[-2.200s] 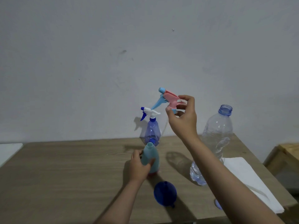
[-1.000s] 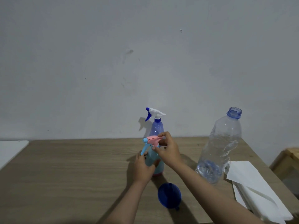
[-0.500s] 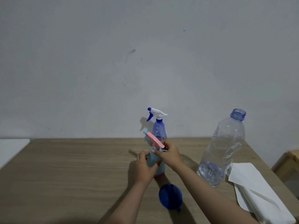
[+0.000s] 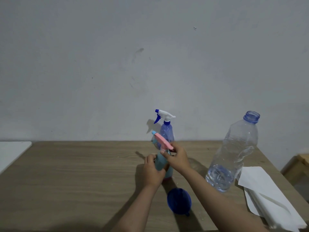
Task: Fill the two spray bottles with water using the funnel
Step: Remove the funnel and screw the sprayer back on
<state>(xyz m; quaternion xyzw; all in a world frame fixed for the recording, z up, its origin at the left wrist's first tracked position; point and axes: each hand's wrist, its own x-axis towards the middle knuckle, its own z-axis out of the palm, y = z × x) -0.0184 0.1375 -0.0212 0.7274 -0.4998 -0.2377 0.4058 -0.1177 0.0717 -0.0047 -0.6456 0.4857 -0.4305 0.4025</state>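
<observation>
teal bottle [image 4: 161, 163] body, neck hidden behind both hands.

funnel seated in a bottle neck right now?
No, the blue funnel lies on the table, apart from both spray bottles.

Left hand [image 4: 153, 171]: wrapped round the body of the teal spray bottle [image 4: 163, 164], thumb on the side facing the camera, fingers curled behind it.
Left forearm: bare, rising from below the bottle and slanting up and right to the wrist.
Right hand [image 4: 178, 159]: up at the bottle's neck, above and right of the left hand, pinching the base of the pink trigger head [image 4: 163, 141].
Right fingers [image 4: 174, 145]: thumb and forefinger closed on the head, the rest tucked under.
Right forearm: bare, coming in from the bottle's lower right.
Hands: nearly touching, both on the one bottle.
</observation>
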